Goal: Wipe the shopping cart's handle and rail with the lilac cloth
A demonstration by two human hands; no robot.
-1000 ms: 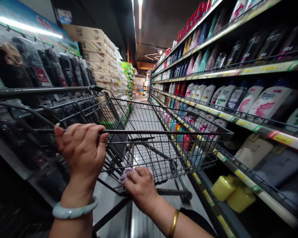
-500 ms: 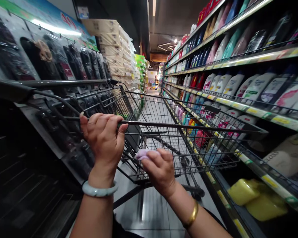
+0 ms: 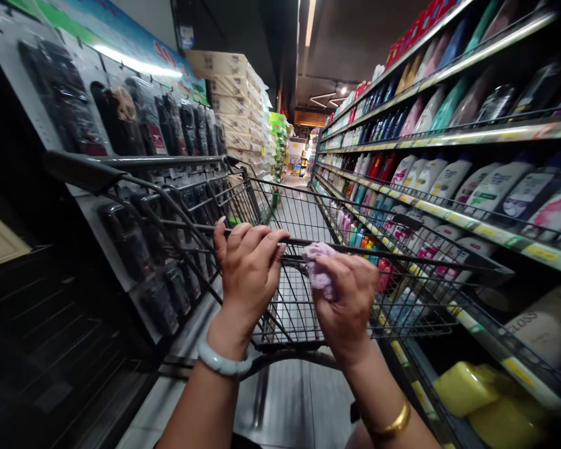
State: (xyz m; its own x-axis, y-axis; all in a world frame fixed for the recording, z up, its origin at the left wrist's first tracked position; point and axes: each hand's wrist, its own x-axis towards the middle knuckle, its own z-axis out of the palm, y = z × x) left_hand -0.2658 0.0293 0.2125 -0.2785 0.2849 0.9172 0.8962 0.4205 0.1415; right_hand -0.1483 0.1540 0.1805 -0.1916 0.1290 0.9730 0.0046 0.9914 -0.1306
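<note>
A dark wire shopping cart (image 3: 303,312) stands in front of me in the aisle, seen side-on with its handle end to the left. My left hand (image 3: 247,262), with a pale bangle on its wrist, has its fingers curled over the cart's near top rail. Close to its right, my right hand (image 3: 348,299) grips a crumpled lilac cloth (image 3: 320,268) right at the same rail; the cloth appears to touch the rail. A gold bracelet circles the right wrist. The part of the cloth inside the fingers is hidden. I see only wire mesh and floor through the basket.
Shelves (image 3: 449,140) of bottles run along the right, with yellow bottles (image 3: 467,386) at the bottom. On the left hangs a rack of packaged dark items (image 3: 154,125). Stacked wrapped packs (image 3: 236,103) stand beyond it. The tiled floor (image 3: 290,399) continues down the aisle.
My right hand has risen with the cloth to the top rail. My left hand has shifted right and stays on the rail. The view has turned slightly left.
</note>
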